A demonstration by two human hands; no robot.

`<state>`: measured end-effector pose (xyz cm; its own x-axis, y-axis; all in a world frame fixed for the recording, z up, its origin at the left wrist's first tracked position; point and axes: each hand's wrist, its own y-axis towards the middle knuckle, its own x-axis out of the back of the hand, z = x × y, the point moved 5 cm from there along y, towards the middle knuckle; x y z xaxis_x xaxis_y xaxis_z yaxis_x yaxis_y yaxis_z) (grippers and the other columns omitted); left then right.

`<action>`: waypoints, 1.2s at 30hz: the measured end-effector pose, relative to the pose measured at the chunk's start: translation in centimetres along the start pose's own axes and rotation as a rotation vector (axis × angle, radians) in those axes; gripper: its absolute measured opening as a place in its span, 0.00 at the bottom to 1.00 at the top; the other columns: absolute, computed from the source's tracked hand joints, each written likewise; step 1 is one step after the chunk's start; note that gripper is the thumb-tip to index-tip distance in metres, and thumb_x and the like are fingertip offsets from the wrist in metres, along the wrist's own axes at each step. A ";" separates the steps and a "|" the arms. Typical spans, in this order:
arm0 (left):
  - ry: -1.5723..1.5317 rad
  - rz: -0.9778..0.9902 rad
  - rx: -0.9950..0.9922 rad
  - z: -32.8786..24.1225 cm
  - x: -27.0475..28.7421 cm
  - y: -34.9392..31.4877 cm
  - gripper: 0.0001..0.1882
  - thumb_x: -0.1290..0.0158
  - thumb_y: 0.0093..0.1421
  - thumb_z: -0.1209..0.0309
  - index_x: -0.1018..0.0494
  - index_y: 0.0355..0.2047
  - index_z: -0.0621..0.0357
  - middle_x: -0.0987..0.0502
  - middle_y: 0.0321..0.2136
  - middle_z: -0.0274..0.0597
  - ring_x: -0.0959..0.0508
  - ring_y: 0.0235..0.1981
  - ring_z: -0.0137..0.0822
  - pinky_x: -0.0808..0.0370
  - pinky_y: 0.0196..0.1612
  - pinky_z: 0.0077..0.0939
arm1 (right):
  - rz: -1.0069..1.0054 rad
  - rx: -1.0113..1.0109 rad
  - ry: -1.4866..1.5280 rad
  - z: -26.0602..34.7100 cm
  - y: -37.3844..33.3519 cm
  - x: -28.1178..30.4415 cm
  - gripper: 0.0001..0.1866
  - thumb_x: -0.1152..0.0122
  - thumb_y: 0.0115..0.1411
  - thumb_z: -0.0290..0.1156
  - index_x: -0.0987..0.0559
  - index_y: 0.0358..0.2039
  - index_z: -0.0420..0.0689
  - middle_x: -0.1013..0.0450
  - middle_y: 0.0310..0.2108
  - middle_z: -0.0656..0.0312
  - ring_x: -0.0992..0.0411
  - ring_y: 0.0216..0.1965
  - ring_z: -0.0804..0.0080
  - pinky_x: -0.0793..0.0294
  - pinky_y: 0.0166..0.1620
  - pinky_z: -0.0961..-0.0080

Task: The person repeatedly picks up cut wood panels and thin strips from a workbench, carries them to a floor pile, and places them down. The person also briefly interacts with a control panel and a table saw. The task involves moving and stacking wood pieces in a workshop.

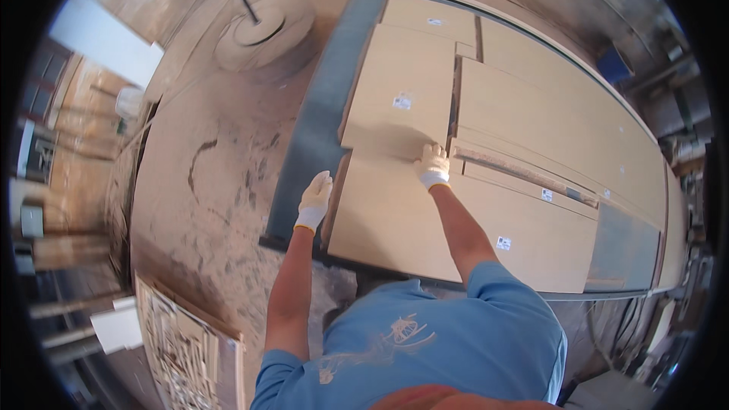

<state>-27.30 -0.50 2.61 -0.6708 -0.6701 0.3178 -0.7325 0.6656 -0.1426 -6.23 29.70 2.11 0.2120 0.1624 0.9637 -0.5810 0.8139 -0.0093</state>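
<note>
Both of my hands wear white gloves with yellow cuffs. My right hand rests on the flat tan boards with its fingers apart, close to the seam between a labelled board and the large near board. A narrow dark gap runs just beyond its fingertips. Beside the left edge of the near board is my left hand, over the dark bed of the table. Its fingers point forward and look stretched out; the thumb is hard to make out, and no held object shows.
More cut boards with small white labels cover the table to the right. A narrow strip lies among them. Dust covers the floor. A round base with a pole stands at far left; a rack of offcuts is at near left.
</note>
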 end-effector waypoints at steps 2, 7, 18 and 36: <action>0.262 -0.018 -0.065 -0.7 -2.1 3.7 0.26 0.49 0.67 0.63 0.34 0.63 0.58 0.25 0.57 0.50 0.25 0.57 0.46 0.29 0.59 0.35 | 0.065 -0.138 -0.058 0.1 -0.6 -1.0 0.29 0.35 0.54 0.41 0.29 0.54 0.45 0.39 0.65 0.46 0.39 0.63 0.43 0.33 0.60 0.52; 0.580 -0.029 0.139 -1.0 -5.4 7.2 0.28 0.48 0.63 0.58 0.33 0.62 0.55 0.23 0.54 0.55 0.24 0.54 0.57 0.28 0.57 0.47 | 0.030 -0.463 0.212 0.0 -4.0 0.1 0.32 0.35 0.52 0.40 0.31 0.57 0.45 0.41 0.64 0.44 0.42 0.64 0.40 0.34 0.62 0.52; 0.587 -0.268 0.214 -5.3 1.5 6.4 0.29 0.44 0.61 0.47 0.24 0.53 0.56 0.22 0.49 0.54 0.23 0.52 0.54 0.26 0.54 0.46 | -0.093 -0.350 0.443 1.6 -4.2 9.0 0.33 0.36 0.52 0.39 0.33 0.58 0.45 0.30 0.53 0.45 0.32 0.57 0.42 0.29 0.56 0.50; 0.291 -0.517 0.451 -9.4 4.5 -25.7 0.31 0.53 0.62 0.46 0.18 0.39 0.66 0.18 0.39 0.60 0.19 0.44 0.57 0.24 0.49 0.45 | 0.826 -0.348 1.206 0.7 -17.5 1.3 0.35 0.53 0.67 0.52 0.36 0.68 0.42 0.37 0.67 0.55 0.38 0.65 0.60 0.41 0.67 0.63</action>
<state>-10.37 -17.56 16.50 -0.2154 -0.7055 0.6752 -0.9649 0.0476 -0.2581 3.68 15.23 3.71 0.5293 0.8376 -0.1352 -0.6829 0.3260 -0.6537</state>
